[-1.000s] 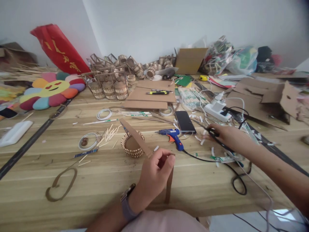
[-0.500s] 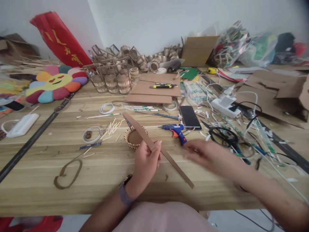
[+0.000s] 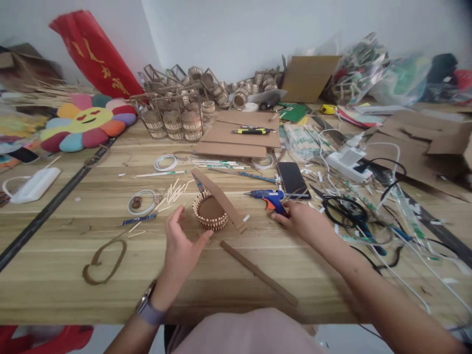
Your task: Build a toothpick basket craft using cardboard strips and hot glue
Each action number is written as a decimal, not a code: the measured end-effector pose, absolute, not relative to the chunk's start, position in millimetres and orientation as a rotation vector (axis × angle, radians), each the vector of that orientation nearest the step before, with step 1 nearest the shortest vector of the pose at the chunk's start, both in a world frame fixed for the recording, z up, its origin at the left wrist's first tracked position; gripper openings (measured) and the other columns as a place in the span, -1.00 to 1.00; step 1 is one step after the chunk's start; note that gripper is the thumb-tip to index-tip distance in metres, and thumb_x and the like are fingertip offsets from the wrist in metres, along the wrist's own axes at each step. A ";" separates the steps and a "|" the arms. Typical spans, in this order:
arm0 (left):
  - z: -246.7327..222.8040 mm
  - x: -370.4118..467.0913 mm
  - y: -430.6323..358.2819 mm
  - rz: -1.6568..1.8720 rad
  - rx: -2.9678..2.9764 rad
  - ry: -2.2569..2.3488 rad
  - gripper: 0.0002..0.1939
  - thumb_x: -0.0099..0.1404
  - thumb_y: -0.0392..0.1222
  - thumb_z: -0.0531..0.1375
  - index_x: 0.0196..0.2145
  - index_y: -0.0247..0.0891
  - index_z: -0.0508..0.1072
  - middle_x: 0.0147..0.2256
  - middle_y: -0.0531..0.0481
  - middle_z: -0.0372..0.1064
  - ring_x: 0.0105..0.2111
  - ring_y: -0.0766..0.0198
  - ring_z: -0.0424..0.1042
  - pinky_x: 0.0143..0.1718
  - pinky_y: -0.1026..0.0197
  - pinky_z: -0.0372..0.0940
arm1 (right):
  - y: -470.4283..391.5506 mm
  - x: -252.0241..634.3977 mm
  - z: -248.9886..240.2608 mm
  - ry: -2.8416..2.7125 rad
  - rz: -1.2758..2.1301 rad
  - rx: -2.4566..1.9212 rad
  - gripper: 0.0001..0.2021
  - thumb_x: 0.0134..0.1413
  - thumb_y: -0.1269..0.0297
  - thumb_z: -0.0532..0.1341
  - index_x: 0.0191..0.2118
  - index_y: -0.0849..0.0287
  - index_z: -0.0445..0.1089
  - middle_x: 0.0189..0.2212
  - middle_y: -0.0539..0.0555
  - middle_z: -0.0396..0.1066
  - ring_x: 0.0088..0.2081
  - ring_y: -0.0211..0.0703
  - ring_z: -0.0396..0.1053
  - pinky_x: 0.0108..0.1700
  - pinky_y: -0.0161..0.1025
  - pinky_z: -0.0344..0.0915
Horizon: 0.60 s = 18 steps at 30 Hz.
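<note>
A small round basket (image 3: 213,222) of short sticks with a cardboard base stands on the table before me. My left hand (image 3: 184,250) is open beside it, thumb and fingers spread at its near left side. Leaning over the basket's right rim is a cardboard strip (image 3: 223,200), its lower end on the table by a white scrap. A second, narrow cardboard strip (image 3: 258,273) lies flat nearer to me. To the right, my right hand (image 3: 300,221) is closed round the handle of a blue glue gun (image 3: 272,196), whose nozzle points left; some fingers are hidden.
Loose short sticks (image 3: 177,192) and a white cable coil (image 3: 142,202) lie left of the basket. Behind are a phone (image 3: 291,178), cardboard sheets (image 3: 228,147) with a yellow cutter (image 3: 252,131), and finished stick baskets (image 3: 173,123). Black cables (image 3: 344,214) and a power strip (image 3: 348,164) crowd the right.
My left hand has let go of the cardboard strip and moved left to the basket. The strips now lie apart, one on the basket. My right hand has closed on the glue gun.
</note>
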<state>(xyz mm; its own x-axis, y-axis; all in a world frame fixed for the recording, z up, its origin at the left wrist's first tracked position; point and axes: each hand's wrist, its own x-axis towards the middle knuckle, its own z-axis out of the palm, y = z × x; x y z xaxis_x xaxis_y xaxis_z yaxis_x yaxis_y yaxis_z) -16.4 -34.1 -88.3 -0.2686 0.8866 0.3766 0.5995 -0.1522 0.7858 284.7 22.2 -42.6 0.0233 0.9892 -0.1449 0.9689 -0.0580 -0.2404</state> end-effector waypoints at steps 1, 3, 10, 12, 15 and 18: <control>-94.4 -18.6 -28.0 1.353 1.736 1.785 -0.03 0.03 0.10 0.41 0.24 -0.30 0.04 0.15 -0.36 0.14 0.10 -0.09 0.28 0.14 -0.19 0.20 | 29.2 285.4 -47.2 -2.058 0.456 -2.212 -0.73 0.06 0.08 0.26 -0.28 0.22 0.40 -0.38 0.28 0.51 -0.29 0.18 0.48 -0.36 -0.16 0.20; -105.1 -20.1 -17.9 1.264 1.790 1.681 0.15 0.00 0.04 0.45 0.32 -0.27 -0.15 0.26 -0.43 -0.03 0.22 -0.17 0.17 0.21 -0.24 0.12 | 40.4 287.3 -55.3 -1.996 0.544 -2.193 -0.79 0.01 0.15 0.28 -0.33 0.20 0.39 -0.40 0.25 0.50 -0.30 0.15 0.48 -0.35 -0.17 0.21; -120.2 -12.0 -3.9 1.123 1.737 1.522 0.35 -0.06 -0.17 0.49 0.36 -0.18 -0.42 0.34 -0.44 -0.16 0.34 -0.22 -0.04 0.31 -0.25 -0.03 | 50.0 306.9 -57.5 -1.730 1.016 -1.866 -0.77 0.04 0.11 0.22 -0.27 0.14 0.28 -0.54 -0.01 0.40 -0.48 -0.18 0.40 -0.36 -0.26 0.33; -120.4 -8.9 -1.8 1.132 1.713 1.516 0.34 -0.03 -0.16 0.47 0.36 -0.17 -0.45 0.35 -0.44 -0.19 0.34 -0.20 -0.01 0.30 -0.24 0.00 | 46.0 309.8 -56.0 -1.527 1.210 -1.646 -0.68 -0.05 0.04 0.30 -0.26 0.13 0.28 -0.53 -0.05 0.36 -0.48 -0.23 0.34 -0.38 -0.28 0.32; -121.0 -7.4 0.8 1.157 1.737 1.524 0.34 -0.01 -0.14 0.47 0.36 -0.13 -0.46 0.37 -0.43 -0.27 0.34 -0.17 -0.01 0.29 -0.20 0.03 | 40.0 311.4 -56.1 -1.236 1.458 -1.354 -0.56 -0.20 -0.06 0.40 -0.31 0.12 0.30 -0.57 -0.11 0.23 -0.52 -0.28 0.23 -0.47 -0.31 0.25; -121.0 -11.3 0.9 1.232 1.820 1.516 0.38 -0.04 0.00 0.48 0.37 -0.15 -0.47 0.35 -0.44 -0.22 0.34 -0.19 -0.02 0.28 -0.20 0.04 | 36.7 311.8 -57.6 -1.147 1.606 -1.294 -0.52 -0.18 -0.13 0.38 -0.26 0.11 0.33 -0.59 -0.13 0.17 -0.60 -0.34 0.11 -0.61 -0.37 0.07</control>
